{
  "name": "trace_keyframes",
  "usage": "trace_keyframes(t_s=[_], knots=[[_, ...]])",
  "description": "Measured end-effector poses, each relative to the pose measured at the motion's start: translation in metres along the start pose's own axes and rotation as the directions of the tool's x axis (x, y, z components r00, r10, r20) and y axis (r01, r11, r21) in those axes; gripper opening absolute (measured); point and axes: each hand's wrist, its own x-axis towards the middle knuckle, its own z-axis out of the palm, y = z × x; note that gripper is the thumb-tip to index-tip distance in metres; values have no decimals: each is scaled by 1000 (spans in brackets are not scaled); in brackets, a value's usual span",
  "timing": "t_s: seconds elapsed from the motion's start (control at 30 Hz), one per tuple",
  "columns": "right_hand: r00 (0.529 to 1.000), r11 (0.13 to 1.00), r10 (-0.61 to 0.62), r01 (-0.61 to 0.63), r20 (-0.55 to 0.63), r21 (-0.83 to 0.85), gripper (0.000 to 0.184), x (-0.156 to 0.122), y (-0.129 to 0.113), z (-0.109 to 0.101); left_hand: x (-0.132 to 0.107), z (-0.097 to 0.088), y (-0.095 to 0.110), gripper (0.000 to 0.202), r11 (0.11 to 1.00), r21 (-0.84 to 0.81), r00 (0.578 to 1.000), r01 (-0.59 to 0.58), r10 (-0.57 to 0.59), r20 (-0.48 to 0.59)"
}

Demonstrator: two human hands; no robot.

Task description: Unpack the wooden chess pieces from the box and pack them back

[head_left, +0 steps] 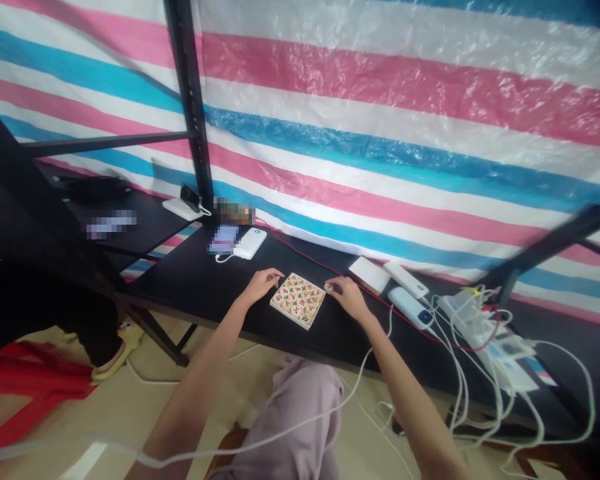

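Note:
A small wooden tray packed with several round wooden chess pieces marked in red lies on a black table. My left hand rests at the tray's left edge, fingers curled and touching the table beside it. My right hand sits just right of the tray and pinches one round wooden piece between thumb and fingers.
White power banks, a white box, a red wire and a power strip with several white cables lie on the table. Black shelf posts stand left; another person's leg is at far left.

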Motion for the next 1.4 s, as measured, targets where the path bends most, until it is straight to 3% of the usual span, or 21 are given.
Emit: trace_keyframes(t_s=[0.13,0.3,0.47,0.67,0.8,0.87,0.97,1.03,1.1,1.2,1.3,1.37,1.4], knots=[[999,992,17,-11,-44,129,29,-37,-34,-15,2,0,-2,29,1000,1,1000,5,-5,13],[996,995,-91,90,9,50,18,-62,-85,-8,2,1,-3,28,1000,10,1000,-3,3,7],[991,992,-123,123,-47,-7,16,-62,-94,3,0,1,-3,29,1000,2,1000,-15,15,2],[980,978,-187,179,-69,-111,19,-69,-99,2,-1,0,-2,29,1000,-10,1000,-13,13,7],[978,971,-167,142,-124,-192,28,-59,-81,-10,-1,-1,-1,29,1000,1,1000,-6,6,8],[976,967,-87,35,-198,-251,31,-44,-52,-20,0,-1,-1,30,1000,2,1000,-6,6,14],[930,925,156,-256,-332,-282,34,-23,8,-36,1,-2,-2,29,1000,6,1000,4,-4,13],[897,895,332,-398,-292,-203,29,-15,42,-43,1,-2,-2,30,1000,5,1000,2,-2,5],[895,898,360,-409,-262,-163,22,-14,62,-47,2,-2,-2,30,1000,5,1000,-12,12,-3],[904,921,344,-377,-253,-94,28,-18,64,-52,2,-2,-4,29,1000,9,1000,-13,13,7],[916,942,324,-335,-234,-6,31,-21,43,-61,3,-1,-5,34,1000,-15,1000,-15,14,-17],[935,943,302,-264,-185,204,33,-24,21,-66,2,0,-5,43,1000,-16,994,-18,16,-105],[945,859,295,-198,-140,472,33,-27,8,-67,2,0,-4,47,1000,-9,985,-25,23,-168]])
